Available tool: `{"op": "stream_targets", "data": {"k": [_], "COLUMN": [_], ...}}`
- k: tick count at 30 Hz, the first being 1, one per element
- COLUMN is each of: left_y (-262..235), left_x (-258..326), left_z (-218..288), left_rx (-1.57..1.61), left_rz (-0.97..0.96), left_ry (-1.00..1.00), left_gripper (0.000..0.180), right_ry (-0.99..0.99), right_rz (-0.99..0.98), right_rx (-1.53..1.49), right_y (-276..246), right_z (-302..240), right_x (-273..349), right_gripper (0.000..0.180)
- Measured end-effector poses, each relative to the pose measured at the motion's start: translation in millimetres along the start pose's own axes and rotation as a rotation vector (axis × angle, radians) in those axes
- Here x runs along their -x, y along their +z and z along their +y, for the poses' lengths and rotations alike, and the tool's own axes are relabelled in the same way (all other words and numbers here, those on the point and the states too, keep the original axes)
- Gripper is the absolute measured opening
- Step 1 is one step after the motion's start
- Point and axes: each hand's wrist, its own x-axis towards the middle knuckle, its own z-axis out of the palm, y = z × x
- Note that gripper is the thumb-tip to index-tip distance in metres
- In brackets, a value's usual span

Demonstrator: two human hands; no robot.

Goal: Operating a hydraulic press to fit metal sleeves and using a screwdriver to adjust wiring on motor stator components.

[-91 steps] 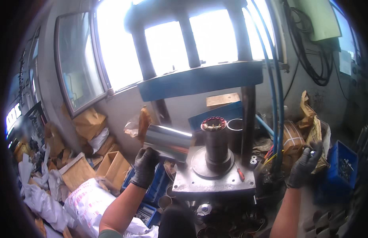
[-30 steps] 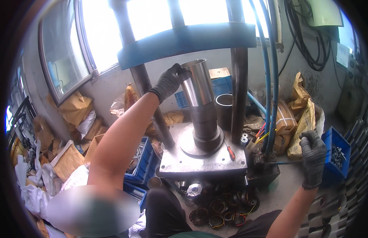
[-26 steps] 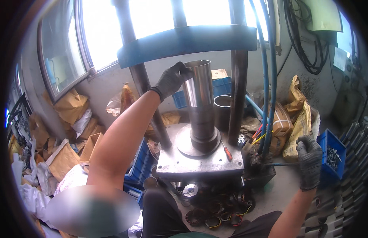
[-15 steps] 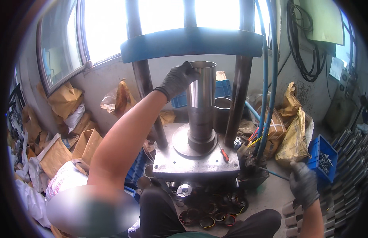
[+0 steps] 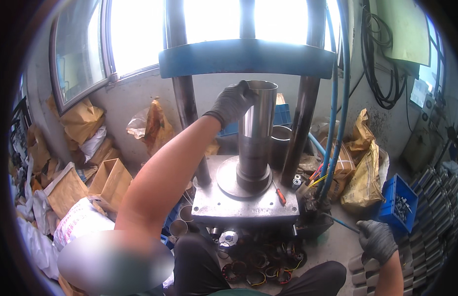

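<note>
A shiny steel cylinder (image 5: 259, 116) stands upright on a darker stepped metal base (image 5: 253, 172), which rests on a round plate (image 5: 229, 180). With dark gloved fingers, my left hand (image 5: 234, 103) grips the upper left side of the cylinder at its open rim. Low on the right, my gloved right hand (image 5: 379, 240) is closed round the end of a thin lever (image 5: 340, 222) with a blue grip. That lever reaches left toward the side of the press table (image 5: 248, 211). A red-handled screwdriver (image 5: 280, 196) lies on the table beside the round plate.
A blue crossbeam (image 5: 246, 58) spans the press columns above the cylinder. Blue hoses (image 5: 336, 98) run down on the right. A blue bin (image 5: 398, 204) of metal parts and stacked metal pieces (image 5: 426, 222) stand at right. Wound rings (image 5: 258, 259) lie beneath the table; cardboard boxes (image 5: 110, 185) are left.
My right hand has come onto the lever's end and closed round it; the lever end sits slightly lower. My left hand stays at the cylinder's rim. The view has shifted a little.
</note>
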Motion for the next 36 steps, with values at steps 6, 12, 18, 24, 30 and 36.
{"op": "stream_targets", "data": {"k": [6, 12, 18, 24, 30, 36], "left_y": [-6, -4, 29, 106, 161, 174], "left_x": [12, 4, 12, 50, 51, 53], "left_z": [3, -12, -22, -46, -71, -80], "left_rx": [0.026, 0.037, 0.442, 1.094, 2.057, 0.744], "left_rz": [-0.005, -0.027, 0.141, 0.124, 0.092, 0.131], "left_ry": [0.044, 0.061, -0.091, -0.034, -0.39, -0.154], "left_gripper": [0.04, 0.056, 0.091, 0.11, 0.089, 0.121], "right_ry": [-0.014, -0.05, -0.054, -0.099, -0.101, -0.094], "right_rz": [-0.123, -0.186, -0.251, -0.41, -0.44, -0.367], "right_rx": [-0.019, -0.008, 0.044, 0.023, 0.099, 0.122], "right_y": [0, -4, -7, -4, 26, 47], "right_z": [5, 3, 1, 7, -9, -18], "right_x": [10, 8, 11, 9, 42, 87], "right_gripper": [0.024, 0.027, 0.029, 0.031, 0.032, 0.017]}}
